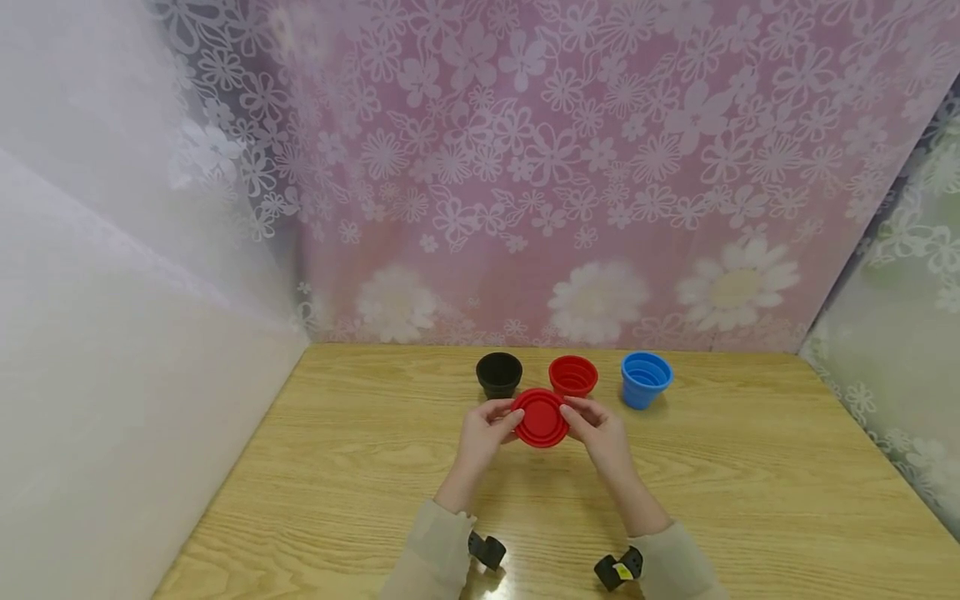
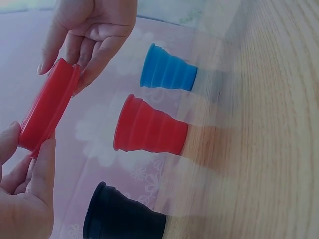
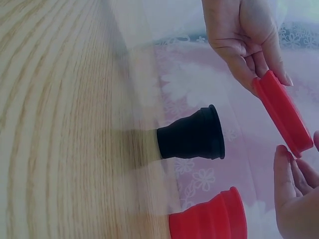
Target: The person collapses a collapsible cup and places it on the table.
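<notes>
Wood-grain counter [image 1: 337,467], pink floral backdrop [image 1: 525,167] hanging behind; black cup [image 1: 498,372], red cup [image 1: 573,375] and blue cup [image 1: 645,379] are standing in a row. Ringed red disc [image 1: 541,418], one, is being held tilted above the counter, in front of the black and red cups. Fingers of left hand [image 1: 483,435] and right hand [image 1: 603,437] are pinching its opposite edges, neither hand lying nearer.
</notes>
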Tool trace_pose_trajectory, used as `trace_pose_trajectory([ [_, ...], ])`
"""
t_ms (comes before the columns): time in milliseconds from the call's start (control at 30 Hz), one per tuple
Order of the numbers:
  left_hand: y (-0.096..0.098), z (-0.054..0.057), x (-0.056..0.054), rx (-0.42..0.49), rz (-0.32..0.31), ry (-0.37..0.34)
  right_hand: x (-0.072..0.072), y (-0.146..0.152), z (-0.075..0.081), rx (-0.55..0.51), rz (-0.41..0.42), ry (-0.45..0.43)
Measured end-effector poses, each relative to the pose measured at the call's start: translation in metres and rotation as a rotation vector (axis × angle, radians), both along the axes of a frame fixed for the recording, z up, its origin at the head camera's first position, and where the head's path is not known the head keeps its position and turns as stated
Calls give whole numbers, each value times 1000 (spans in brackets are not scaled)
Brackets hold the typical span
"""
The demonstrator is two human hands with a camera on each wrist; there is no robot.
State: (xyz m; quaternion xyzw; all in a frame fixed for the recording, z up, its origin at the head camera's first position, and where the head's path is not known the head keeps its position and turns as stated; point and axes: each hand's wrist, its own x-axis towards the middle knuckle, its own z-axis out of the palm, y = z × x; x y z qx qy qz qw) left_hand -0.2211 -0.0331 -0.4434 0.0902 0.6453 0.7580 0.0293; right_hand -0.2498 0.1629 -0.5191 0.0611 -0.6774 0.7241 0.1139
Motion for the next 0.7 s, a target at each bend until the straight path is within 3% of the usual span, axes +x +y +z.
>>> trace_pose_trajectory([
  [133,0,-11,-7,20,8,-4,28,-12,46,1,6,0],
  [200,0,-11,-7,19,16,-2,25,-10,39,6,14,1],
  [367,1,-12,-7,-8,38,5,30,-13,49,48,-2,-50],
  [400,1,-12,-7,-17,40,5,38,-17,65,86,-39,-90],
  [467,0,-12,-7,-23,41,17,40,-20,71,143,-73,-150],
  [700,-4,-14,-7,-157,72,190,39,-19,73,196,-99,-222],
])
